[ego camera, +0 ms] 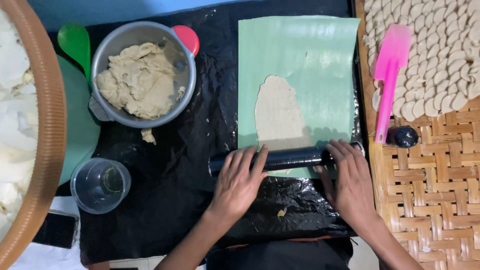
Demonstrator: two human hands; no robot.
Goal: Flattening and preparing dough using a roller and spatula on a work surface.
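A black rolling pin [292, 157] lies across the near end of a pale green sheet [310, 55]. My left hand [239, 182] rests flat on its left part, fingers spread. My right hand [350, 180] presses on its right part the same way. Just beyond the pin a thin, flattened oval of beige dough [277, 115] lies on the sheet. Neither hand is closed around the pin.
A metal bowl [186, 100] of beige dough [137, 80] sits at the left on black plastic [170, 200]. A clear cup [100, 185] stands below it. A pink spatula [390, 65] and several cut dough pieces [440, 55] lie on a woven tray [435, 190] at the right. A round basket [47, 130] is at far left.
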